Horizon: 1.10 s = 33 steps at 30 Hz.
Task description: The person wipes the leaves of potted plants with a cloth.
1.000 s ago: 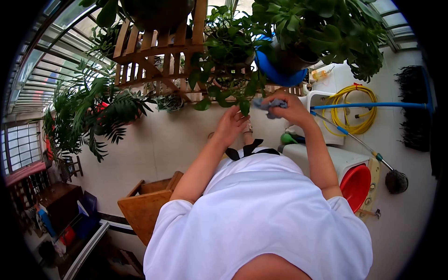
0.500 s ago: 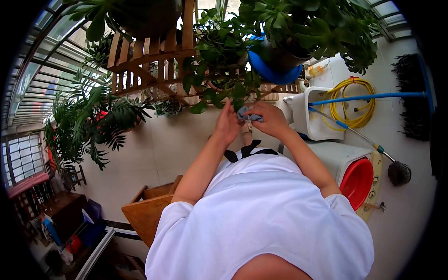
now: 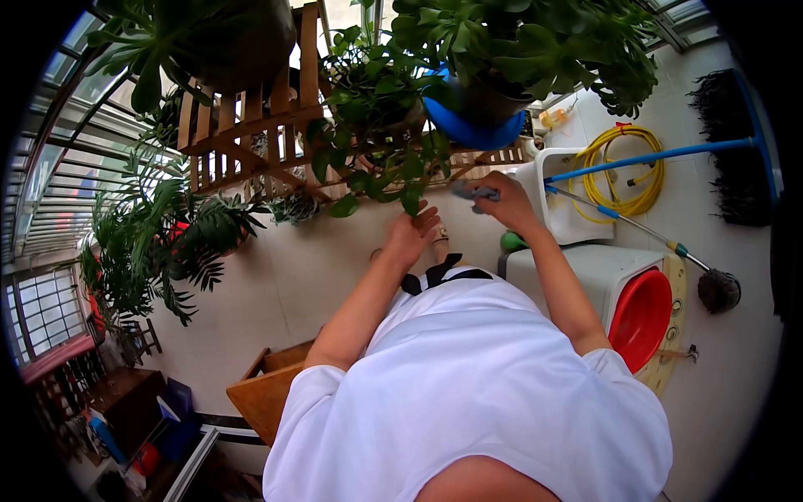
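Observation:
My right hand (image 3: pixel 512 203) is closed on a crumpled grey-blue cloth (image 3: pixel 478 193), part of which sticks out to the left of the fingers. To its left, my left hand (image 3: pixel 410 236) has its fingers loosely apart and slightly curled, with no object visible in them. Just above its fingertips hangs a green leaf (image 3: pixel 410 199) of a trailing potted plant (image 3: pixel 381 92); whether they touch I cannot tell. The plant stands on a slatted wooden shelf (image 3: pixel 251 134).
A large leafy plant sits in a blue basin (image 3: pixel 473 125). On the right are a white tub (image 3: pixel 562 226), a blue-handled broom (image 3: pixel 652 159), a coiled yellow hose (image 3: pixel 657 171) and a washing machine (image 3: pixel 560 272) bearing a red basin (image 3: pixel 642 322). A wooden stool (image 3: pixel 272 385) stands lower left.
My right hand has moved right and slightly up with the cloth, away from my left hand. The left hand's fingers have curled somewhat. The view has shifted a little.

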Available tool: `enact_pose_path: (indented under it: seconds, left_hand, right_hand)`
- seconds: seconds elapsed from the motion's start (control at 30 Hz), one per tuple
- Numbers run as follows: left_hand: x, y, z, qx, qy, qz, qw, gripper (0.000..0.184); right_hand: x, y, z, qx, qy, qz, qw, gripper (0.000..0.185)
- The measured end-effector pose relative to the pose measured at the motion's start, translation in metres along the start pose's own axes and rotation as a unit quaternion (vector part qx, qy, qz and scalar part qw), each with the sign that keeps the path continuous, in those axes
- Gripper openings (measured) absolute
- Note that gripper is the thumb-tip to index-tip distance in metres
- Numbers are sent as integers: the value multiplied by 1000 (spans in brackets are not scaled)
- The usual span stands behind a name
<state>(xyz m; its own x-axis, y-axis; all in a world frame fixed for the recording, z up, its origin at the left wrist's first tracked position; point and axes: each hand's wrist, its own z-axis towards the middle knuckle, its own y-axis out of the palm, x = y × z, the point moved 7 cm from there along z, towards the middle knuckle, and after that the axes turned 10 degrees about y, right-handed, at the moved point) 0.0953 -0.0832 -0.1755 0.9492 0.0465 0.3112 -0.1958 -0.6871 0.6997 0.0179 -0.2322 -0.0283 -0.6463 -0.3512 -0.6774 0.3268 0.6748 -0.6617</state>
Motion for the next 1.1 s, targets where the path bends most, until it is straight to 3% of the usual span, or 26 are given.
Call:
enact_pose_path:
  seconds: [0.03, 0.17, 0.27, 0.33, 0.37, 0.43, 0.57, 0.7, 0.87, 1.1]
  left_hand:
    - [-6, -2, 6, 2, 4, 74, 997, 41]
    - [-9, 22, 8, -3, 33, 128, 991, 39]
    - [2, 50, 7, -20, 93, 120, 988, 46]
    - [12, 62, 14, -36, 151, 271, 950, 41]
    - [8, 60, 28, -35, 150, 271, 950, 41]
    - [23, 59, 44, -8, 345, 445, 826, 38]
    - [38, 53, 32, 74, 361, 427, 826, 27]
    - [47, 52, 17, 48, 359, 348, 865, 27]
    - [48, 64, 10, -16, 327, 281, 902, 27]
    - [53, 62, 18, -21, 318, 117, 941, 31]
  right_hand:
    - [5, -8, 6, 65, -21, -13, 998, 35]
    - [-6, -20, 12, 185, -68, -17, 980, 33]
    - [-12, -9, 15, 182, -79, -14, 980, 33]
    - [-15, -5, 14, 181, -72, -6, 981, 34]
    - [-15, -4, 12, 179, -66, 0, 982, 34]
    - [-14, -4, 10, 178, -57, -8, 982, 34]
    - [-16, -14, 3, 202, -67, -22, 977, 37]
    - [-24, -14, -7, 211, -76, -18, 974, 39]
    - [-45, 9, -8, 180, -157, -81, 968, 47]
    - [-37, 21, -5, 164, -146, -169, 961, 49]
